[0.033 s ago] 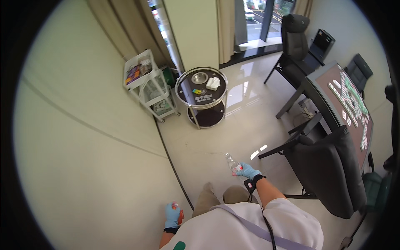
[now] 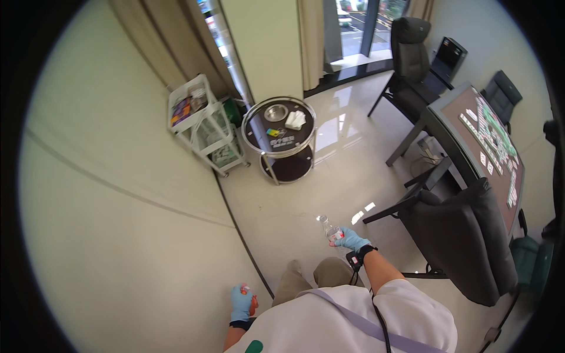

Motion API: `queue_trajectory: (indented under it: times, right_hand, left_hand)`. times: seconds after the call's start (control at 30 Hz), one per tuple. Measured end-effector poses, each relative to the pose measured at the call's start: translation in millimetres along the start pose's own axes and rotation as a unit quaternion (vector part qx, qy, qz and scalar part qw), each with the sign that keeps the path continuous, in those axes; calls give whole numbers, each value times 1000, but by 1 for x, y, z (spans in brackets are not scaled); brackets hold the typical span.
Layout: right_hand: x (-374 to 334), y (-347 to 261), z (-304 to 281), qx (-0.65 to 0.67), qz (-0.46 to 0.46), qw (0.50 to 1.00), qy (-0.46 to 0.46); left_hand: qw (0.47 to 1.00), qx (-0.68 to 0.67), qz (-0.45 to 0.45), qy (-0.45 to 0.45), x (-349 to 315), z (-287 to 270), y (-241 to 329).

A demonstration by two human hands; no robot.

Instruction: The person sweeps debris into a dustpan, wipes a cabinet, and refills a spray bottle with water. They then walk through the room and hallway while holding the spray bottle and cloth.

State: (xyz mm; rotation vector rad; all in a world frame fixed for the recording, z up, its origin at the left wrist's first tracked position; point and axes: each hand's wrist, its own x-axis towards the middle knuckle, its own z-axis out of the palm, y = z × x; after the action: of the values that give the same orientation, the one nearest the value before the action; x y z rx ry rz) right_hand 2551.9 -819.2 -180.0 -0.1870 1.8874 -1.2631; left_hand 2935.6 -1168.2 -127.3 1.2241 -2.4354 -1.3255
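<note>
My right hand (image 2: pixel 353 240), in a light blue glove, grips a clear plastic bottle (image 2: pixel 329 228) with a red and white label. The bottle is tilted, its neck pointing ahead and a little left, above the pale tiled floor (image 2: pixel 276 206). Whether liquid is in it cannot be made out. Low on the left, close to the wall, my left hand (image 2: pixel 241 303) wears the same kind of glove. Its fingers are closed around a small orange-red object (image 2: pixel 253 305) with a whitish part on top; the fingers hide much of it.
A white tiered trolley (image 2: pixel 203 117) stands by the left wall. Beside it is a round two-level cart (image 2: pixel 279 147) bearing a metal bowl (image 2: pixel 275 113) and tissues (image 2: pixel 295 120). On the right are a black chair (image 2: pixel 453 241) and a table (image 2: pixel 447 112) with mahjong tiles.
The view has swung slightly, so the furniture sits a little further left. Both hands keep hold of the same things.
</note>
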Motion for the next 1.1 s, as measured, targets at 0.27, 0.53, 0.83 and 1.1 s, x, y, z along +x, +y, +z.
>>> queue_trajectory:
  times: [0.27,0.53,0.83,1.1]
  right_hand:
    - [50,-103,-179,109,99,979,142]
    - [175,-181,-395,147,262,909,287]
    - [276,-165,-496,216,196,894,341]
    - [228,-128,-324,357,-96,900,233]
  left_hand:
    - [989,100,94,-55,207,34,111]
    - [981,137,117,-74,278,138,257]
    - [963,188,136,-141,324,170,326]
    - [946,226,135,-187,341,140,311]
